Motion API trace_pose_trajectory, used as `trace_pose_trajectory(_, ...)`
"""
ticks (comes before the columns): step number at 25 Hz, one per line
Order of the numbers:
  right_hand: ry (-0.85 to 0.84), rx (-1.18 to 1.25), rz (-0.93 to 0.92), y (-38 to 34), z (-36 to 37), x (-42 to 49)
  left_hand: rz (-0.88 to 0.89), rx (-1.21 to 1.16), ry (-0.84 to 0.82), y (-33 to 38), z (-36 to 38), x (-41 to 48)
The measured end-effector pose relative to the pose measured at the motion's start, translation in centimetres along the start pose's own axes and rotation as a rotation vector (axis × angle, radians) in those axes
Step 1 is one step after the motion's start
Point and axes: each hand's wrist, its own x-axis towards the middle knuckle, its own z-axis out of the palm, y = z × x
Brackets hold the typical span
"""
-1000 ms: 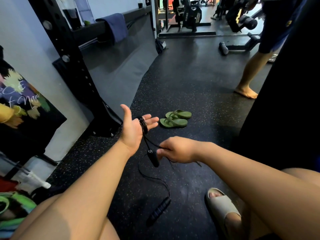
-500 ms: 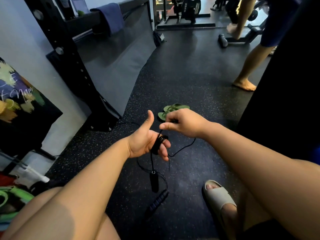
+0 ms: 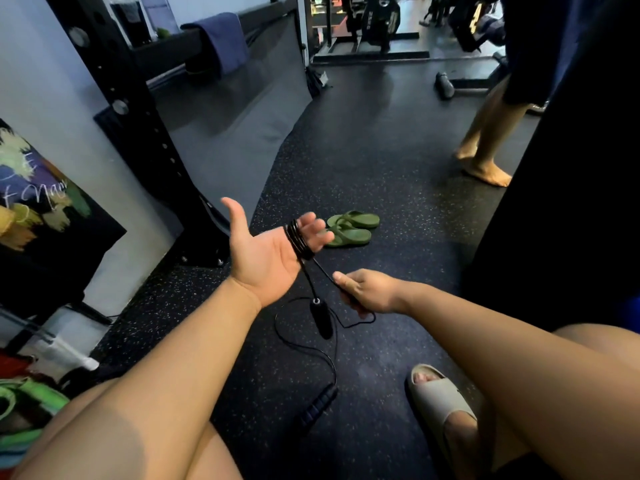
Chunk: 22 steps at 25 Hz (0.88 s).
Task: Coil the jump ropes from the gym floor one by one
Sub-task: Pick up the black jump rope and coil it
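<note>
A thin black jump rope [image 3: 298,239] is wound in several loops around the fingers of my left hand [image 3: 266,251], which is held palm up with straight fingers and the thumb raised. One black handle [image 3: 320,317] dangles below that hand. My right hand [image 3: 369,292], lower and to the right, pinches the free run of cord. From there the cord trails in a loop over the floor to the second handle [image 3: 317,407], which lies on the black rubber between my knees.
A pair of green flip-flops [image 3: 351,228] lies just beyond my left hand. My foot in a beige slide [image 3: 440,400] is at lower right. Another person's bare legs [image 3: 485,140] stand at the right. A black rack post [image 3: 138,133] and grey mat are at left.
My left hand has turned palm up and straightened its fingers, with the coil on them. My right hand has dropped from above the coil to below and right, drawing the cord down.
</note>
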Motion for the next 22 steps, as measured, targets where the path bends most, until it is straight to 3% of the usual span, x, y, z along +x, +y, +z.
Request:
trace_pose_trajectory(3, -0.044, -0.14, -0.036, -2.1, -0.3, -0.8, 0.145, -0.039, 0.11, 0.3, -0.6, 0.6)
trace_pose_trajectory(5, -0.041, -0.319, -0.17, -3.8, -0.7, -1.3, 0.173, 0.04, 0.197, 0.4, -1.3, 0.9)
trace_pose_trajectory(9, 0.107, -0.394, -0.413, -6.3, -1.8, -2.0, 0.054, 0.307, 0.294, 0.0, -1.7, 1.1)
trace_pose_trajectory(12, 0.228, -0.374, -0.558, -7.3, -3.2, -2.3, -0.171, 0.48, 0.144, -0.6, -0.8, 0.5)
trace_pose_trajectory(16, 0.314, -0.443, -0.56, -7.3, -5.0, -2.4, -0.396, 0.643, -0.12, -1.3, -0.3, -0.1)
trace_pose_trajectory(19, 0.297, -0.394, -0.553, -6.6, -5.7, -2.2, -0.515, 0.649, -0.26, -1.5, 0.1, -0.6)
trace_pose_trajectory(22, 0.286, -0.26, -0.492, -5.1, -5.5, -1.7, -0.51, 0.535, -0.327, -1.1, 0.5, -0.9)
